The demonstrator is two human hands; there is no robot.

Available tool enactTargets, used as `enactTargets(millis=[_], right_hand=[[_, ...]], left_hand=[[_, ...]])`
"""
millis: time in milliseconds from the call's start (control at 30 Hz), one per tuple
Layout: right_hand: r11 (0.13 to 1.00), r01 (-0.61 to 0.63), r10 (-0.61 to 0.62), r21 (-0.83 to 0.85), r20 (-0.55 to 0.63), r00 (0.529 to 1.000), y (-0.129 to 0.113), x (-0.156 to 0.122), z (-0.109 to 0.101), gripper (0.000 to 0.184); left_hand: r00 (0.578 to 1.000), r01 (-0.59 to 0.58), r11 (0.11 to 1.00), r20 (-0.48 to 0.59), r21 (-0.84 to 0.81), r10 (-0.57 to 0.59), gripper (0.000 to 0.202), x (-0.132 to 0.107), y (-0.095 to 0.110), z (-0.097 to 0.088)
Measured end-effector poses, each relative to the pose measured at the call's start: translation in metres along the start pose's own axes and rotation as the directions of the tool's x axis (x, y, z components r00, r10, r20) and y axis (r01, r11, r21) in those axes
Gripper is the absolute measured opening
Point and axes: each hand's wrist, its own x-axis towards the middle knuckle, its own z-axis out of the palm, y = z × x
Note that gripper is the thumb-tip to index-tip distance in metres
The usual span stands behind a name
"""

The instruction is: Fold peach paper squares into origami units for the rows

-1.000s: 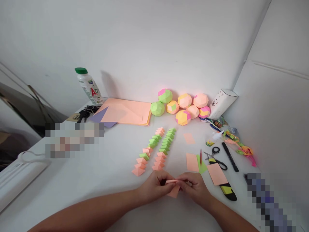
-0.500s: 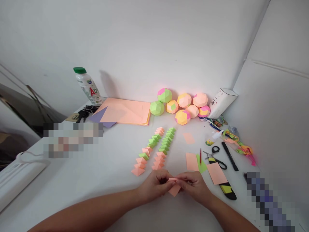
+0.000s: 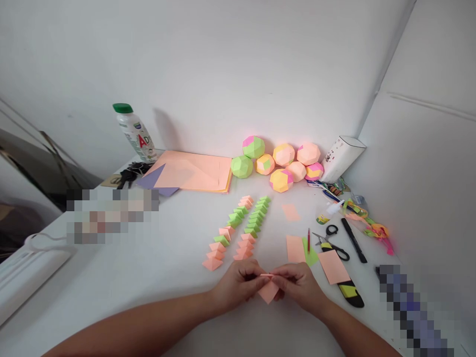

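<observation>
My left hand (image 3: 240, 285) and my right hand (image 3: 299, 285) meet near the front of the white table (image 3: 148, 277), fingers pinched on a small folded peach paper piece (image 3: 268, 290). Its lower corner points down between the hands. Just beyond my left hand run two rows of folded peach and green paper units (image 3: 238, 228). Loose peach paper slips (image 3: 296, 248) lie beside my right hand, one slip (image 3: 333, 266) resting on a black and yellow tool.
Several coloured paper balls (image 3: 282, 163) sit against the back wall beside a white carton (image 3: 340, 158). Peach and purple sheets (image 3: 193, 171), a green-capped bottle (image 3: 134, 131) and keys (image 3: 130, 173) are at back left. Scissors (image 3: 332, 243), a black pen (image 3: 354, 240) and paper scraps lie at right.
My hands have barely moved. The folded peach piece has turned a little, so its lower corner hangs slightly further down between my fingers.
</observation>
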Motion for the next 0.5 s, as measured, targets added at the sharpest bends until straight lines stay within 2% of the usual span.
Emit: enactTargets(millis=[233,300,400,500], right_hand=[[0.998,-0.028,0.027,0.055,0.02,0.999,0.0004,-0.0003,-0.0009,0.026],[0.997,-0.038,0.036,0.063,0.028,0.999,0.0007,0.0,-0.0014,0.027],[0.995,-0.062,0.059,0.078,0.031,0.998,0.0025,0.0002,-0.0005,0.027],[0.993,-0.095,0.092,0.075,0.036,0.995,0.0052,-0.0007,0.0035,0.026]], left_hand=[[0.998,-0.033,0.999,0.057,0.006,0.033,0.038,-0.0015,0.0063,-0.0032],[0.998,-0.052,0.999,0.038,0.003,0.052,0.039,-0.0022,0.0086,-0.0029],[1.0,-0.024,0.989,-0.006,-0.144,0.024,0.025,-0.0028,0.0093,0.0005],[0.997,0.052,0.937,0.067,-0.346,-0.03,0.016,-0.0029,0.0061,0.0053]])
